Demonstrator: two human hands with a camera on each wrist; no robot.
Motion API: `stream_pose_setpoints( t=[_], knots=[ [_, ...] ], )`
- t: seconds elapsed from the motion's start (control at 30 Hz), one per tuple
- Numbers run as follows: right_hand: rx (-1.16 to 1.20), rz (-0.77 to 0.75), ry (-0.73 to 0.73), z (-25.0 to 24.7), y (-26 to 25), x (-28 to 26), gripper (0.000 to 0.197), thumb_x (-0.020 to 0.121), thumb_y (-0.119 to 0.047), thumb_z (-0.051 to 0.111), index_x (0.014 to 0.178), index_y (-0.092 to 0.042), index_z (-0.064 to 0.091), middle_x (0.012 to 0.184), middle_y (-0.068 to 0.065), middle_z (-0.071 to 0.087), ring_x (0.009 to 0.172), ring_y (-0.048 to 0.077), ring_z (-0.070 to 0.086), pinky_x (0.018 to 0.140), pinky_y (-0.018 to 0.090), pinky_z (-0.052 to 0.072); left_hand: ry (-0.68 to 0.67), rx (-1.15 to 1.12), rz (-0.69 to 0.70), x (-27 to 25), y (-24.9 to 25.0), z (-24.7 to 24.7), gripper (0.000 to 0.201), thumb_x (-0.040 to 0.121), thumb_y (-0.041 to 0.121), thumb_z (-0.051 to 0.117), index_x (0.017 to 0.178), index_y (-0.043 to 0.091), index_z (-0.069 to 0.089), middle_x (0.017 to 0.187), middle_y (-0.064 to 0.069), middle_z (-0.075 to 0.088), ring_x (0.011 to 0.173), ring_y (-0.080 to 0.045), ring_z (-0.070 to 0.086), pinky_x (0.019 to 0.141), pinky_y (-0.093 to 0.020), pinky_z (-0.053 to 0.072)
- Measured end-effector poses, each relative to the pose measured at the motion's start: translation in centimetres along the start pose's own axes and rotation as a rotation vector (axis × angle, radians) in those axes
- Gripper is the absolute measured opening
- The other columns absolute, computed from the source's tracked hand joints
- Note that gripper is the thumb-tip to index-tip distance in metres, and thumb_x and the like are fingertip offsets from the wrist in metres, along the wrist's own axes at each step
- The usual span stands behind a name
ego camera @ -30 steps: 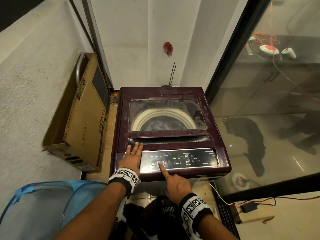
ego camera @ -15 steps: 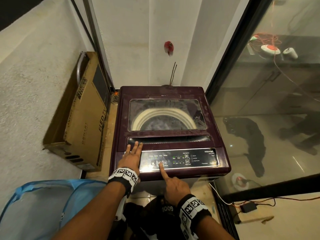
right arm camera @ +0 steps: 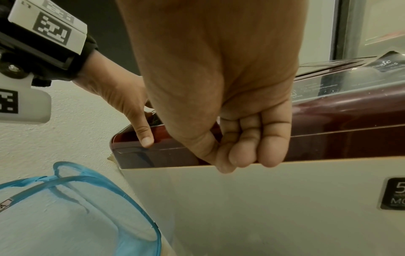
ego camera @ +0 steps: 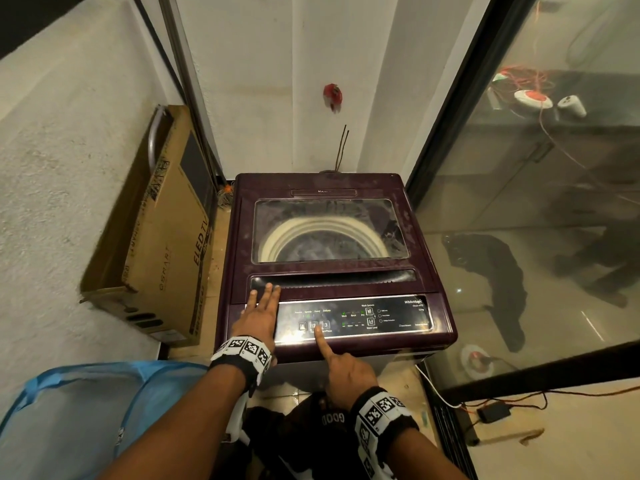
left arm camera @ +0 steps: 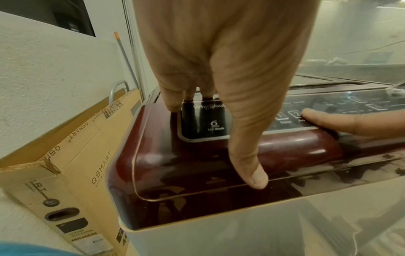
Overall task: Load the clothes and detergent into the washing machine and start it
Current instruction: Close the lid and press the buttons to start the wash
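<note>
The maroon top-load washing machine [ego camera: 322, 185] stands with its glass lid [ego camera: 329, 233] shut; pale clothes show dimly in the drum. My left hand [ego camera: 259, 313] lies flat, fingers straight, on the left end of the control panel [ego camera: 381, 315]; its thumb hangs over the front edge in the left wrist view [left arm camera: 247, 164]. My right hand [ego camera: 341, 370] points with a straight index finger [left arm camera: 328, 121], whose tip presses at the button marked 2 [ego camera: 313, 325]. Its other fingers [right arm camera: 252, 147] are curled into the palm and hold nothing. Green lights glow on the panel. No detergent is visible.
A blue mesh laundry basket [ego camera: 69, 410] sits at the lower left. A cardboard TV box [ego camera: 162, 244] leans on the wall beside the machine. A glass door [ego camera: 519, 237] closes off the right side. Cables and a black adapter [ego camera: 491, 412] lie on the floor.
</note>
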State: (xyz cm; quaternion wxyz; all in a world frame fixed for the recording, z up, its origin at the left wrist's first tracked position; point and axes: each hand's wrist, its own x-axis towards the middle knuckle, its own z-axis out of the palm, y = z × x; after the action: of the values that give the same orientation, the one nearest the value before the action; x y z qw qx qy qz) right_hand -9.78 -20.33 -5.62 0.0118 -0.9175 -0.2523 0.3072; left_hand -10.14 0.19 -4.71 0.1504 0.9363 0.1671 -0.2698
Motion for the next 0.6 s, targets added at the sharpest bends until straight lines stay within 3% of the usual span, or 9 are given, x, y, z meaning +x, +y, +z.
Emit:
stream_pose_setpoints(
  t=[0.3,0.43,0.6],
  knots=[
    [-0.058,-0.006,0.036,-0.6,-0.2,0.2,0.097,0.095,-0.016,0.053,0.155,-0.035,-0.021,0.115,0.014,0.067,0.1,0.029,0.068,0.082,0.04,0.053,0.022,0.002,0.002,-0.3,0.0,0.1,0.153,0.055,0.02,0.096,0.152,0.024,-0.023,0.163,0.009,-0.021,0.151,-0.026,-0.013,0.117,-0.048,0.027],
    [-0.111,-0.005,0.035,-1.7,-0.3,1.1,0.092,0.095,-0.019,0.054,0.158,-0.032,-0.011,0.118,0.012,0.066,0.103,0.028,0.067,0.085,0.04,0.054,0.016,-0.005,-0.003,-0.2,0.1,0.1,0.152,0.055,0.02,0.095,0.152,0.024,-0.022,0.163,0.008,-0.02,0.151,-0.026,-0.013,0.117,-0.047,0.025],
    [-0.116,-0.021,0.018,-0.7,0.2,-0.1,0.098,0.096,-0.02,0.055,0.154,-0.035,-0.023,0.114,0.015,0.068,0.098,0.03,0.069,0.079,0.039,0.053,0.024,-0.026,0.01,-0.4,0.0,0.0,0.153,0.054,0.018,0.096,0.153,0.024,-0.021,0.163,0.008,-0.019,0.151,-0.026,-0.012,0.117,-0.048,0.025]
  ],
)
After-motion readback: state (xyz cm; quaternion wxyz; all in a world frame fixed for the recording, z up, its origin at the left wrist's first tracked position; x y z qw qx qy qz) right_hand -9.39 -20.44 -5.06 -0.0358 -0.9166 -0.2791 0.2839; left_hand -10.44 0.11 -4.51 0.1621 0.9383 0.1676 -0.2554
